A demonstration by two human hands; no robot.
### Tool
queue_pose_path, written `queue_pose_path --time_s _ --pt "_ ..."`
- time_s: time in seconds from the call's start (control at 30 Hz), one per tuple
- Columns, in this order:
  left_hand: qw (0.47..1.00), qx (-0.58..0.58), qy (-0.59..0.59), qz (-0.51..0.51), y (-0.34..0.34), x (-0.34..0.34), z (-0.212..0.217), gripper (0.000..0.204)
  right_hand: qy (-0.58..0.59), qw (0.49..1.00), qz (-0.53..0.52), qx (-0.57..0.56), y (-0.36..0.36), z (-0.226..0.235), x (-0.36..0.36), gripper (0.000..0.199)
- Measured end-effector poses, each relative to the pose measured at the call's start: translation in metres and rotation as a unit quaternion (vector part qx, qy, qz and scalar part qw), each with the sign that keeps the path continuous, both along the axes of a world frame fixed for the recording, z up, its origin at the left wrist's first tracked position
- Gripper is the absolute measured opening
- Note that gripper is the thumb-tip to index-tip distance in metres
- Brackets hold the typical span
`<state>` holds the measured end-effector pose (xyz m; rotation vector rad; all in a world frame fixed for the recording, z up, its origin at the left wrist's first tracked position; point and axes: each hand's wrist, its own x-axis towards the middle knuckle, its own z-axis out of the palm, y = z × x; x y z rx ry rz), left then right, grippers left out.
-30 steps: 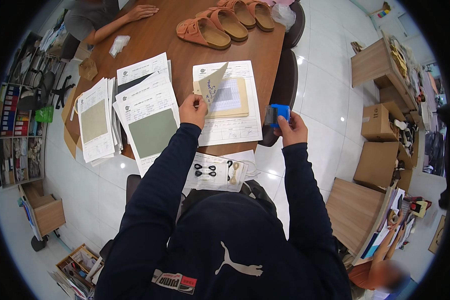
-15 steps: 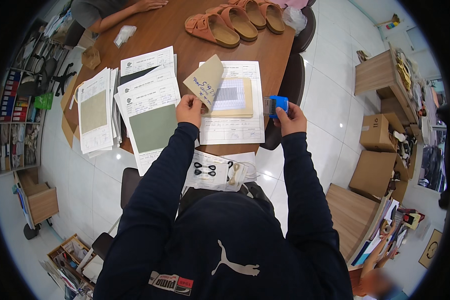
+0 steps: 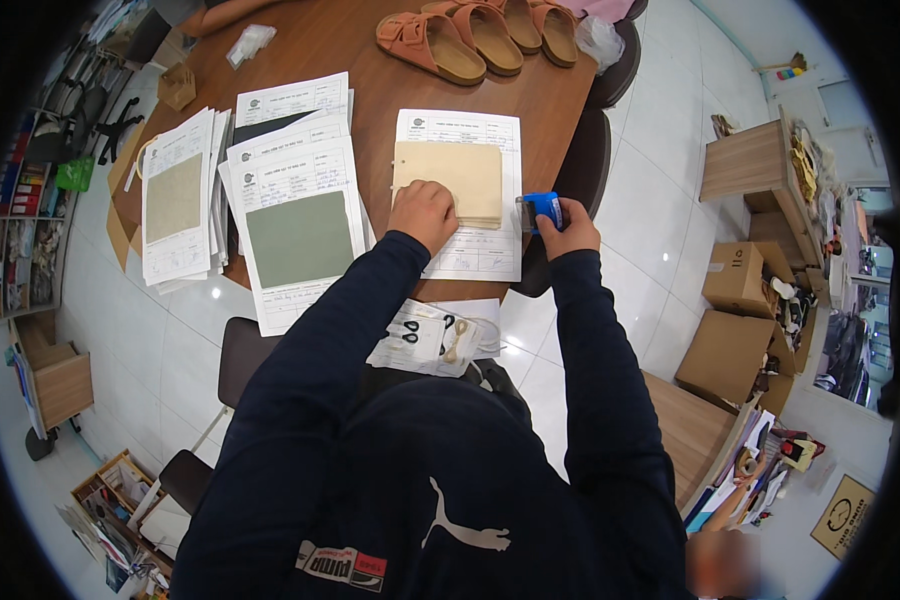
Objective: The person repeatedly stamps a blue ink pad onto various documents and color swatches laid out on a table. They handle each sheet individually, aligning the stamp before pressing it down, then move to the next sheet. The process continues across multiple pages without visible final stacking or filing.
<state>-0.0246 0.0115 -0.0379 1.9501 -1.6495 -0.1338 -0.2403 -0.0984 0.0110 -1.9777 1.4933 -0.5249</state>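
My left hand (image 3: 425,214) rests on the lower left corner of a stack of beige material swatches (image 3: 465,172), its fingers curled in on it. Parts of those fingers are hidden under the hand. The stack lies on a printed form (image 3: 480,262) with some handwriting. Just right of the form's edge, my right hand (image 3: 571,229) grips a blue hand stamp (image 3: 542,211) between thumb and fingers. Left of my left hand are more forms, one bearing a grey-green swatch (image 3: 300,240) and another a tan swatch (image 3: 173,198).
Orange two-strap sandals (image 3: 432,48) stand at the table's (image 3: 315,45) far side beside a clear plastic bag (image 3: 600,45). Bagged cords and black toggles (image 3: 425,337) lie near my lap. Another person's arm (image 3: 220,15) rests at the far left. Dark chairs (image 3: 590,160) line the right edge.
The lifted swatch has come down flat, covering the grid-printed sheet in the stack. My left hand has moved right and onto it. My right hand still holds the stamp in nearly the same place.
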Motion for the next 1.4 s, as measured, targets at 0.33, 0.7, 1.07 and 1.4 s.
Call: queue_pose_path --time_s 0.33,0.7,1.07,1.4 --pt "0.993 0.034 -0.063 -0.092 0.008 -0.021 0.001 0.029 0.039 0.992 0.108 -0.052 -0.011 0.009 0.023 0.035" --pt "0.990 0.098 -0.052 -0.091 0.011 -0.023 0.004 0.036 0.141 0.973 0.174 -0.050 -0.017 0.019 0.046 0.033" --pt "0.989 0.100 -0.054 -0.094 0.013 -0.024 0.002 0.042 0.149 0.984 0.091 -0.020 -0.019 0.022 0.057 0.039" --pt "0.989 0.086 -0.061 -0.100 0.014 -0.020 0.001 0.042 0.173 0.977 0.121 -0.014 -0.019 0.027 0.045 0.042"
